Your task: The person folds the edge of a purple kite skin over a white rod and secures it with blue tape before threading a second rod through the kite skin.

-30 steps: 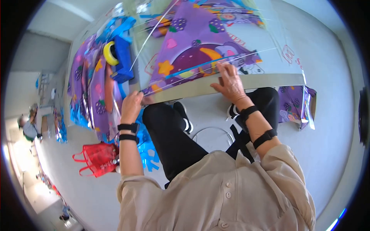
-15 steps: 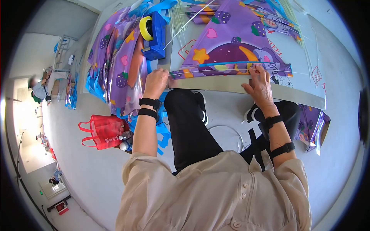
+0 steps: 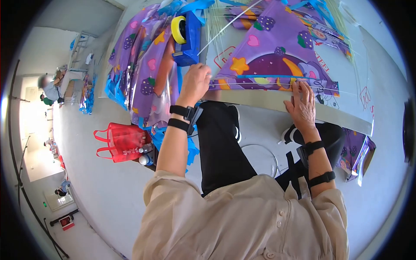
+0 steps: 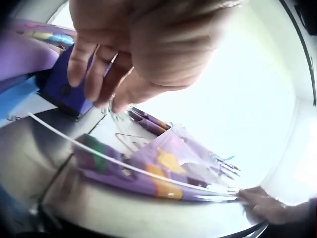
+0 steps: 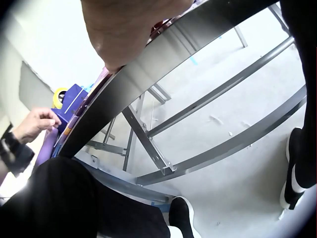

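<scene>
A triangular purple printed sheet [image 3: 273, 47], like a kite sail, lies on the table with its bottom strip along the front edge. Along that strip runs a thin white rod [image 4: 124, 163], its left end sticking out past the sheet. My right hand [image 3: 303, 106] presses the strip and rod with its fingertips, thumb spread apart. Just left of the sheet, my left hand [image 3: 196, 84] is raised beside the blue tape dispenser [image 3: 190, 45], its fingers loosely bent, fingertips close together. In the left wrist view nothing clearly shows between them.
More purple sheets [image 3: 149, 65] with blue ribbons hang over the table's left side. A second white rod [image 3: 229, 28] slants across the table by the dispenser. On the floor at left stands a red bag [image 3: 123, 141]; a box with purple sheets [image 3: 353, 151] is at right.
My left hand has left the rod's left end and risen toward the tape dispenser. My right hand stays on the strip. The head view has shifted, so the table appears further right.
</scene>
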`<state>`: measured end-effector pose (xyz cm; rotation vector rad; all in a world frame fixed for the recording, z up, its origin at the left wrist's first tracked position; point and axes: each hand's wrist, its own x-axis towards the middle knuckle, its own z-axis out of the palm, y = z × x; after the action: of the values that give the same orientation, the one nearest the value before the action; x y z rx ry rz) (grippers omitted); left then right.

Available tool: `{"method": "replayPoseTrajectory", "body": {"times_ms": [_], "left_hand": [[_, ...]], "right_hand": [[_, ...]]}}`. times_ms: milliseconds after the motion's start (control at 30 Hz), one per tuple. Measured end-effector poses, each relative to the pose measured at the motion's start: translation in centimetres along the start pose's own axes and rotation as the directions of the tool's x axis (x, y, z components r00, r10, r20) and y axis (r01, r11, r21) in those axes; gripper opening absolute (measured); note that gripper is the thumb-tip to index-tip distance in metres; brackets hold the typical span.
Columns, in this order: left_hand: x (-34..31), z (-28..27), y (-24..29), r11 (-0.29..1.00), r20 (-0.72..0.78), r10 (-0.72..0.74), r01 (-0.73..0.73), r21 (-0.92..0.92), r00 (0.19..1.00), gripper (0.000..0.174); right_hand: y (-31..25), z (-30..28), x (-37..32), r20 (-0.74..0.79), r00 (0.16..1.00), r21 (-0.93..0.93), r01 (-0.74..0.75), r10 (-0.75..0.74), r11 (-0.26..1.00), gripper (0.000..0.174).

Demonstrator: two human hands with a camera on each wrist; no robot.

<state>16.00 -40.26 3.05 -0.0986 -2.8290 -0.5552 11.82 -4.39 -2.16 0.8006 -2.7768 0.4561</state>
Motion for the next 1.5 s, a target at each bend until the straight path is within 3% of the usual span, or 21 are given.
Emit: {"method": "replayPoseTrajectory", "body": {"times_ms": [167,300,367,533,633,700,800,867,900,967,1033,1067,1133,1167,1200,1233,1267,1333,1400,1467,1500], "left_hand": [[2.0,3.6,2.2,0.967,0.177,-0.019,0.064,-0.247,0.984,0.015],[2.7,5.5,2.4,0.97,0.302,-0.076,0.141,-0.2,0.95,0.014],[2.8,6.1,2.0,0.963,0.116,0.024,0.008,-0.27,0.993,0.011],[3.1,6.6,2.4,0.968,0.121,-0.014,0.044,-0.247,0.993,0.006],[3.4,6.4,3.4,0.989,0.055,-0.032,0.04,-0.141,0.998,0.01],[3.2,5.8,4.5,0.988,0.018,-0.028,0.025,0.15,0.999,0.011],[3.1,5.9,4.1,0.99,-0.002,-0.127,0.127,-0.061,0.992,0.015],[3.2,4.3,3.6,0.996,-0.07,-0.091,0.09,-0.009,0.993,0.017],[3.3,3.4,2.8,0.998,-0.29,-0.063,0.06,-0.022,0.955,0.018],[3.8,1.6,0.9,0.995,-0.601,-0.096,0.07,-0.066,0.793,0.017],[4.5,-0.8,-1.9,0.982,-0.747,-0.167,0.177,-0.066,0.644,0.008],[5.0,-1.7,-4.0,0.982,-0.749,-0.162,0.177,-0.061,0.642,0.008],[5.9,-3.4,-6.7,0.824,-0.494,-0.482,0.565,0.025,0.724,0.009],[6.2,-3.7,-7.0,0.825,-0.497,-0.479,0.564,0.026,0.724,0.009],[6.7,-4.3,-6.9,0.711,-0.277,-0.7,0.605,-0.358,0.659,0.013],[6.9,-4.8,-6.6,0.44,0.022,-0.8,0.611,-0.658,0.6,0.017],[7.1,-5.1,-6.9,0.442,0.02,-0.799,0.61,-0.658,0.6,0.017],[7.5,-5.6,-7.9,0.2,0.206,-0.837,0.634,-0.747,0.506,0.016],[7.5,-5.3,-8.5,0.186,0.205,-0.863,0.667,-0.722,0.462,0.018],[7.3,-4.9,-9.2,-0.054,0.253,-0.864,0.419,-0.906,0.436,0.021],[7.3,-5.0,-9.1,-0.062,0.267,-0.853,0.42,-0.905,0.449,0.022]], "right_hand": [[0.2,0.4,0.0,0.023,0.999,-0.011,-0.026,0.026,1.0,0.068],[0.3,0.4,0.0,0.039,0.998,-0.007,-0.052,0.053,0.999,0.07],[0.5,0.6,0.0,0.02,0.999,0.009,-0.038,0.037,0.999,0.071],[0.4,0.5,0.6,0.051,0.996,0.008,-0.075,0.075,0.997,0.072],[0.4,0.8,0.8,0.048,0.997,-0.01,-0.065,0.066,0.998,0.072],[0.4,0.7,0.6,0.038,0.997,-0.023,-0.065,0.066,0.998,0.072],[0.0,0.3,0.6,0.045,0.996,-0.022,-0.072,0.073,0.997,0.071],[-0.1,0.1,0.9,0.055,0.995,0.001,-0.081,0.081,0.997,0.07],[-0.1,0.1,0.9,0.059,0.995,-0.003,-0.084,0.084,0.996,0.07],[-0.2,0.0,0.9,0.073,0.993,-0.012,-0.096,0.097,0.995,0.069],[-0.2,0.1,0.8,0.058,0.994,0.006,-0.089,0.088,0.996,0.069],[-0.1,0.2,0.7,0.046,0.995,0.014,-0.085,0.084,0.996,0.069],[0.0,0.3,0.7,0.047,0.995,0.002,-0.086,0.086,0.996,0.068],[-0.1,0.3,0.7,0.058,0.994,-0.012,-0.093,0.094,0.996,0.067],[-0.1,0.3,0.6,0.07,0.992,-0.027,-0.101,0.103,0.995,0.067],[-0.1,0.3,0.5,0.069,0.992,-0.026,-0.102,0.103,0.994,0.067],[-0.1,0.3,0.5,0.08,0.991,-0.036,-0.106,0.108,0.994,0.067],[-0.1,0.3,0.5,0.09,0.99,-0.045,-0.108,0.112,0.993,0.066],[-0.2,0.2,0.6,0.095,0.989,-0.058,-0.108,0.113,0.993,0.066],[-0.1,0.3,0.6,0.091,0.99,-0.06,-0.105,0.11,0.993,0.066],[-0.1,0.4,0.6,0.089,0.99,-0.065,-0.103,0.108,0.993,0.066]]}}
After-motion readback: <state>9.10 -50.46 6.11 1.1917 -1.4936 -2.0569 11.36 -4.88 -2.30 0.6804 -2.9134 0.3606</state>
